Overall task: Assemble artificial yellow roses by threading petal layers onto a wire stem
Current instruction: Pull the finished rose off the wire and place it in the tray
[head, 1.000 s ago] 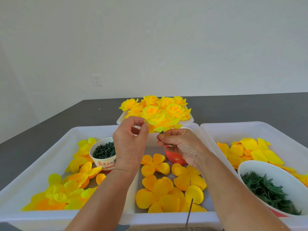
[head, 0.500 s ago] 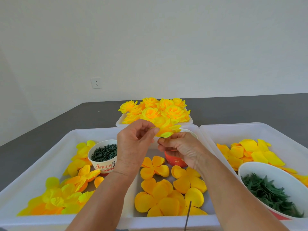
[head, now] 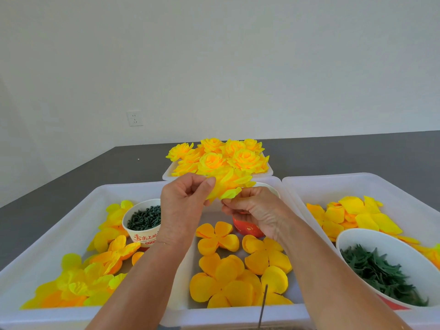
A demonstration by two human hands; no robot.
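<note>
Pinching a bright yellow fabric petal layer [head: 226, 186] w/ both hands above the middle white plastic tray [head: 238, 313], the person holds it up at working height, prob. so the layer's centre can be seen and lined up. Left hand [head: 183, 203] has thumb and forefinger closed on the layer's left edge, other fingers curled loosely. Right hand [head: 252, 210] grips from below, fingers curled in under the petals; what it holds beneath is hidden, so can't tell if a stem is already through.

A thin dark wire stem [head: 263, 303] stands at the near edge of the middle tray, tip up, apart from both hands — likely the spike for threading.

Supplies sit within reach: flat orange-yellow five-lobed petal cut-outs [head: 223, 277] in the middle tray, paler yellow petal pieces [head: 78, 279] in the left white tray [head: 47, 234], along w/ a paper cup of small dark green parts [head: 144, 220]. Right white tray [head: 357, 184] holds loose yellow petals [head: 352, 215] and a white bowl of green leaf-like pieces [head: 381, 267]. Finished yellow roses [head: 221, 160] are piled in a small white tray at the far side, out of the way.

Judgement: mid-assembly, shaping or adding a layer.
</note>
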